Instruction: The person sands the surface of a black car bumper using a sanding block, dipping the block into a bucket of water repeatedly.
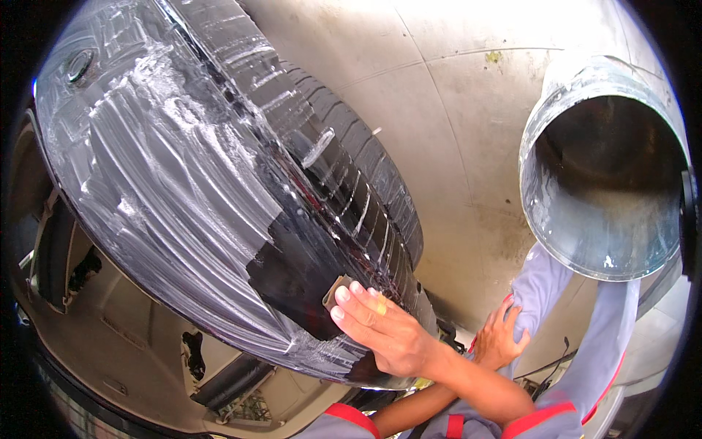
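My right hand [380,329] reaches across to the left and presses a small tan sanding block [335,290] flat against a dark curved car body panel [161,183]. The panel is wet and smeared with whitish sanding streaks. A bare black patch lies just left of the block. My left hand [501,336] crosses under the right forearm and rests on my grey trouser leg [541,293], holding nothing. A black tyre [344,161] runs beside the panel, right above my right hand.
A metal bucket [556,241] with a wet inside stands at the right, close to my knee. Stained concrete floor [453,146] lies between tyre and bucket. At the lower left is a beige car interior [131,344] with dark openings.
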### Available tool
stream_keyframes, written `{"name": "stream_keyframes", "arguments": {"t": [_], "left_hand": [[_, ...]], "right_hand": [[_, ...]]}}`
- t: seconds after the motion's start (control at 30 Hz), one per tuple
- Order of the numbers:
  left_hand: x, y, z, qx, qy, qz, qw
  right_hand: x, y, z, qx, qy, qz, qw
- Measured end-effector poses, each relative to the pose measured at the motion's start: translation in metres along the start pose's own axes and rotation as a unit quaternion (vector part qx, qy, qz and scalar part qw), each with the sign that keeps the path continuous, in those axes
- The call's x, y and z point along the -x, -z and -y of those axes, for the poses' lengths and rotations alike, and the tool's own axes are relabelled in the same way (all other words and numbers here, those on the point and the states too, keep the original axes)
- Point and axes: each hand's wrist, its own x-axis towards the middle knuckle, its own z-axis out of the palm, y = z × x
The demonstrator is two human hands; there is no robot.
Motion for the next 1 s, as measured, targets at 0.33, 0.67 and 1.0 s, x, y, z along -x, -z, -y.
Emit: {"name": "stream_keyframes", "arguments": {"t": [0.33, 0.67, 1.0], "left_hand": [[0.002, 0.002, -0.002, -0.008, -0.008, -0.002, 1.000], [0.001, 0.001, -0.004, -0.008, 0.008, -0.002, 1.000], [0.002, 0.000, -0.003, -0.018, 0.009, 0.002, 1.000]], "right_hand": [[0.014, 0.001, -0.003, -0.018, -0.015, 0.007, 1.000], [0.024, -0.001, -0.005, -0.016, -0.019, 0.015, 1.000], [0.025, -0.003, -0.005, -0.007, -0.008, 0.006, 1.000]]}}
